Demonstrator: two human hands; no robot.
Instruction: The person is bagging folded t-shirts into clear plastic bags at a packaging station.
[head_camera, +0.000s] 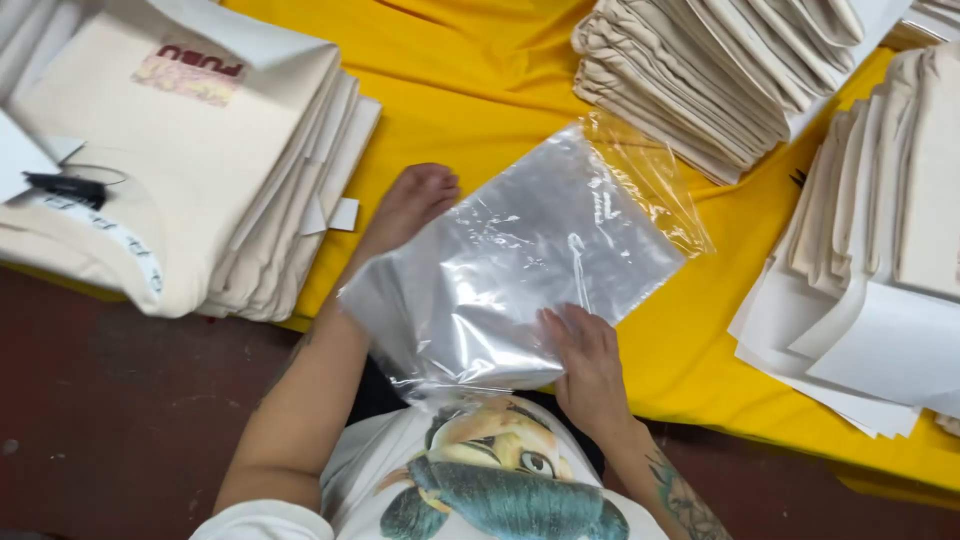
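Note:
A clear plastic bag (520, 260) lies tilted over the near edge of a yellow-covered table (480, 80), its open mouth toward the far right. My left hand (410, 205) lies partly under the bag's left side, fingers showing past its edge. My right hand (585, 355) presses on the bag's near right corner, fingers spread flat on the plastic. Whether anything is inside the bag is unclear.
A stack of folded cream garments (190, 170) with a print on top sits at the left. Two more cream stacks sit far right (720, 70) and right (880, 200), with white paper sheets (860, 350) beneath. Dark red floor (110, 410) below the table edge.

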